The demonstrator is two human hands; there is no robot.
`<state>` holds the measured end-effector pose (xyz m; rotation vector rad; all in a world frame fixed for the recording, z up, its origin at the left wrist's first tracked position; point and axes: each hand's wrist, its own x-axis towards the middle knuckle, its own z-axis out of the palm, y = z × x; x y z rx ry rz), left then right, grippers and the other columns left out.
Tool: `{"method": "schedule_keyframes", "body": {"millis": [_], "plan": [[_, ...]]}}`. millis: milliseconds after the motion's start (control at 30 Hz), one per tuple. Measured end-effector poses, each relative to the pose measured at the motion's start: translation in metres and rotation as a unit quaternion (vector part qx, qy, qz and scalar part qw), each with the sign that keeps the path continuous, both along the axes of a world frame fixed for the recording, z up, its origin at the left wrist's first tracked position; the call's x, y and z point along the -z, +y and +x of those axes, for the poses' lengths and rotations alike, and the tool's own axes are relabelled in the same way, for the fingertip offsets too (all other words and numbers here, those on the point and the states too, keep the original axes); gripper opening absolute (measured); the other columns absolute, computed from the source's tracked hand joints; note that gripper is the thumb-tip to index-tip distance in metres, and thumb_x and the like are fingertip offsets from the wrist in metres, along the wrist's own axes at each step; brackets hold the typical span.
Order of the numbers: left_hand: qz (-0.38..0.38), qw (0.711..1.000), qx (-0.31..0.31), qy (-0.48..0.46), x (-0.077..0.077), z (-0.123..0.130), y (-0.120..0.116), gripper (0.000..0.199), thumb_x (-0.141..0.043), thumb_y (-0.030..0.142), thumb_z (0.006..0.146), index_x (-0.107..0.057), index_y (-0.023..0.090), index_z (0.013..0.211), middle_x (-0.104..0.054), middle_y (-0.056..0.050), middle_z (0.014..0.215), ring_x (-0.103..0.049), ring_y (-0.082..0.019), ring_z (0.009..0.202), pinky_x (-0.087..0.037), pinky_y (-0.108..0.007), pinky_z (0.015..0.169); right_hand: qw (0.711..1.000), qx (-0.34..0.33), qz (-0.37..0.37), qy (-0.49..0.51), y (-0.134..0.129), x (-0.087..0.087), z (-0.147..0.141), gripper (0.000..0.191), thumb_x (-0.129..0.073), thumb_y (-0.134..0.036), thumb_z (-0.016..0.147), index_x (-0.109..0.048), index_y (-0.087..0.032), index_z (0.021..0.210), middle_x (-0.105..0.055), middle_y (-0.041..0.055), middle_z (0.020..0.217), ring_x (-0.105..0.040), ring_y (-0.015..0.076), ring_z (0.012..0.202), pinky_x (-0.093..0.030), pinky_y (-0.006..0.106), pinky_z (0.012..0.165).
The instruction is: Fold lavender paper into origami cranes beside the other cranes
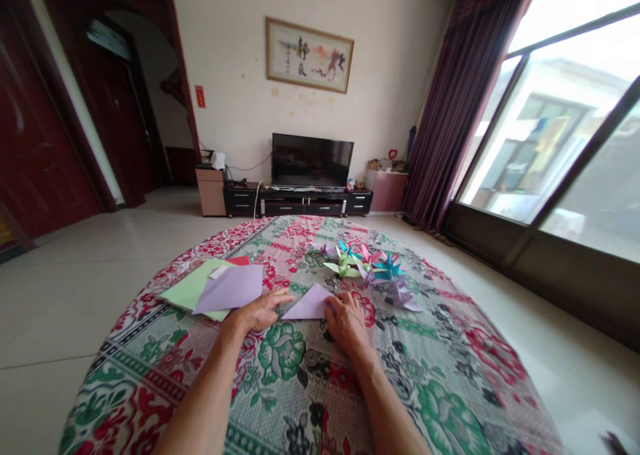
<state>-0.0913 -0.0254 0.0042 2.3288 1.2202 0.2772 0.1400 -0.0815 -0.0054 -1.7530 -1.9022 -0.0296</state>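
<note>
A light purple sheet of paper folded into a triangle (309, 303) lies on the cloth-covered table, its peak pointing away from me. My right hand (346, 318) is on its right corner, with the fingers curled and the thumb on the paper. Just left of the triangle rests my left hand (263, 310), fingers stretched toward the left corner and holding nothing. Beyond my right hand stands a group of folded paper cranes, among them a green crane (344, 264), a blue crane (390, 266) and a purple crane (403, 293).
Flat sheets lie left of my left hand: a purple sheet (233, 287) over a green sheet (187, 287), with a red sheet (239, 260) showing behind. A patterned tablecloth (285, 401) covers the round table. Beyond stand a television (313, 160) and a low cabinet (303, 205).
</note>
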Motion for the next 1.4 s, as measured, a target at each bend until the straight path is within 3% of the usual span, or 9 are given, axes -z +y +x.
{"method": "schedule_keyframes", "body": {"millis": [167,267,333,433,567,733,933,1167,1400], "plan": [[0.025,0.999,-0.029,-0.032,0.008,0.001,0.003,0.071,-0.036,-0.001,0.053,-0.057,0.019,0.118,-0.042,-0.003,0.138,-0.036,-0.017,0.128,-0.027,-0.030,0.107,0.999,0.028,-0.008,-0.013,-0.002,-0.001,0.007,0.022,-0.048,-0.029,0.083,-0.063,-0.027,0.099,-0.056,0.0045,0.105,-0.049,0.0184,0.093,-0.033,0.028,0.081],[0.082,0.990,-0.080,-0.080,0.009,0.013,0.003,0.059,-0.035,-0.001,0.061,-0.061,0.015,0.111,-0.056,-0.005,0.125,-0.051,-0.016,0.116,-0.035,-0.028,0.103,0.999,0.037,-0.007,-0.006,0.001,0.000,0.006,0.024,-0.049,-0.025,0.081,-0.062,-0.024,0.101,-0.056,0.0054,0.106,-0.049,0.0185,0.095,-0.033,0.028,0.083],[0.149,0.976,-0.122,-0.098,0.007,0.030,0.001,0.051,-0.037,0.001,0.066,-0.062,0.014,0.109,-0.059,-0.007,0.120,-0.052,-0.017,0.114,-0.036,-0.030,0.103,0.999,0.040,-0.002,-0.007,0.003,0.001,0.005,0.026,-0.050,-0.024,0.079,-0.061,-0.023,0.103,-0.056,0.0061,0.107,-0.049,0.0192,0.097,-0.032,0.028,0.084],[0.218,0.967,-0.078,-0.110,0.007,0.063,-0.008,0.038,-0.040,0.011,0.078,-0.061,0.016,0.109,-0.058,-0.008,0.119,-0.052,-0.017,0.111,-0.038,-0.030,0.101,0.998,0.058,0.010,-0.014,0.004,0.004,0.002,0.031,-0.051,-0.026,0.078,-0.058,-0.023,0.108,-0.055,0.0072,0.112,-0.048,0.0219,0.101,-0.031,0.032,0.085],[0.232,0.970,-0.039,-0.058,0.019,0.089,-0.018,0.035,-0.046,0.022,0.081,-0.058,0.017,0.114,-0.054,-0.011,0.123,-0.046,-0.024,0.117,-0.037,-0.038,0.101,0.996,0.092,0.005,-0.014,0.001,0.005,0.002,0.038,-0.054,-0.035,0.077,-0.055,-0.024,0.113,-0.053,0.0088,0.116,-0.045,0.0263,0.106,-0.031,0.038,0.085],[0.219,0.975,-0.029,-0.037,0.031,0.084,-0.016,0.035,-0.045,0.027,0.084,-0.057,0.021,0.116,-0.048,-0.009,0.129,-0.042,-0.025,0.121,-0.035,-0.041,0.102,0.993,0.111,-0.044,0.013,0.002,0.000,0.021,0.046,-0.059,-0.047,0.070,-0.058,-0.026,0.111,-0.052,0.0088,0.117,-0.045,0.0291,0.107,-0.032,0.039,0.083],[0.224,0.974,-0.011,-0.038,0.028,0.081,-0.012,0.034,-0.049,0.024,0.081,-0.059,0.017,0.113,-0.051,-0.012,0.125,-0.045,-0.024,0.117,-0.035,-0.038,0.102,0.986,0.135,-0.092,0.025,0.007,-0.003,0.046,0.030,-0.045,-0.021,0.079,-0.065,-0.028,0.099,-0.058,0.0070,0.108,-0.051,0.0251,0.097,-0.034,0.034,0.073],[0.213,0.975,-0.022,-0.065,0.028,0.079,-0.012,0.043,-0.050,0.024,0.080,-0.050,0.018,0.123,-0.044,-0.010,0.134,-0.041,-0.022,0.123,-0.034,-0.036,0.104,0.992,0.111,-0.056,-0.006,0.007,-0.008,0.024,0.027,-0.050,-0.041,0.078,-0.066,-0.026,0.094,-0.060,0.0064,0.105,-0.051,0.0256,0.096,-0.032,0.036,0.077],[0.205,0.971,-0.083,-0.091,0.028,0.077,-0.010,0.049,-0.050,0.023,0.079,-0.046,0.014,0.127,-0.044,-0.014,0.133,-0.040,-0.024,0.123,-0.033,-0.037,0.105,0.996,0.090,-0.008,0.027,0.009,-0.004,0.019,0.019,-0.053,-0.027,0.075,-0.066,-0.023,0.088,-0.063,0.0049,0.093,-0.054,0.0205,0.090,-0.033,0.031,0.078]]}}
